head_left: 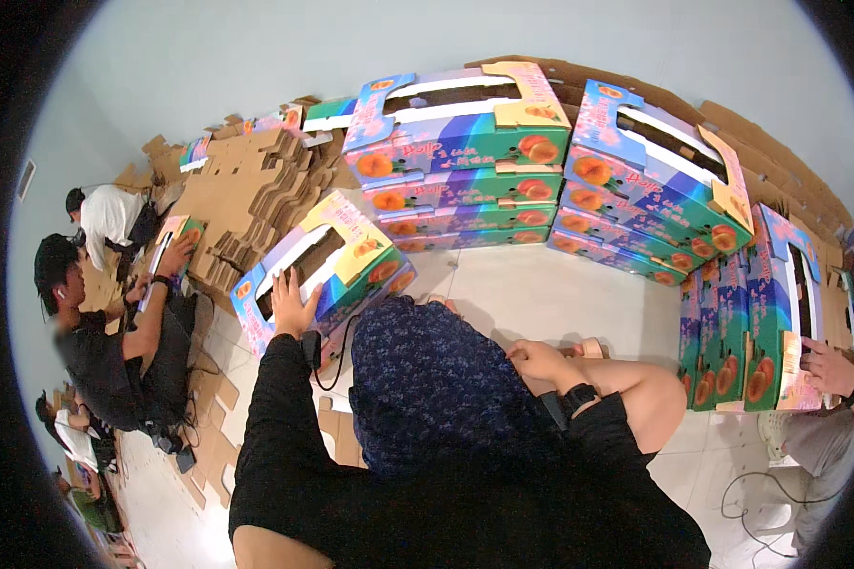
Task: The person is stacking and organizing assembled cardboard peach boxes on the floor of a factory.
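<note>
My left hand lies with its fingers spread on top of a colourful cardboard fruit box. The fingertips reach the edge of the dark opening in the box's top. This box stands tilted at the front left, printed with peaches on blue, green and pink. My right hand rests by my bent knee, beside the dark blue patterned cloth over my lap. Its fingers are curled in, and what they hold, if anything, is hidden.
Two stacks of similar boxes stand ahead. More boxes are at the right, with another person's hand on them. Flat brown cardboard is piled at the left. A person in black sits nearby, handling a box piece.
</note>
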Motion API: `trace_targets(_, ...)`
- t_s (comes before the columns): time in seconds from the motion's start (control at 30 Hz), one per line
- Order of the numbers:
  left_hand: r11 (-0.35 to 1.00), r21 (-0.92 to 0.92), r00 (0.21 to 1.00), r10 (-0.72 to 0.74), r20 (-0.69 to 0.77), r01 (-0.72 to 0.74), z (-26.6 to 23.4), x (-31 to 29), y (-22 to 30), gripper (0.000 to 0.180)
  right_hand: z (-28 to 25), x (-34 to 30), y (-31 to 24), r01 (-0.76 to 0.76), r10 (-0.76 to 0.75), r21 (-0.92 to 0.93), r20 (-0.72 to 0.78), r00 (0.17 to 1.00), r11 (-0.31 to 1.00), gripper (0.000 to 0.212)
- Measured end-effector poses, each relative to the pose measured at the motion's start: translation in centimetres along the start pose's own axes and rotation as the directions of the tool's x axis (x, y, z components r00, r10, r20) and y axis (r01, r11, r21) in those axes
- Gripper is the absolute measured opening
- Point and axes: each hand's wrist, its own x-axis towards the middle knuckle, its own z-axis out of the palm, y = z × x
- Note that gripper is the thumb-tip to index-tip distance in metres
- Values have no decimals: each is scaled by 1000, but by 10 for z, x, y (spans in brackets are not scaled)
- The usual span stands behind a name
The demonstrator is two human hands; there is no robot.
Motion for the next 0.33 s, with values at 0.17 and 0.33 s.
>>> trace_targets(0.17, 994, 47, 984, 106, -146, -100, 0, -8, -4, 82, 2, -6, -7, -44, 44, -5, -8, 999, 999, 27)
trace_targets(0.33, 989, -67, 981, 118, -152, -129, -17, -16, 11, 86, 0, -10, -11, -46, 46, -35, 20, 999, 998, 31)
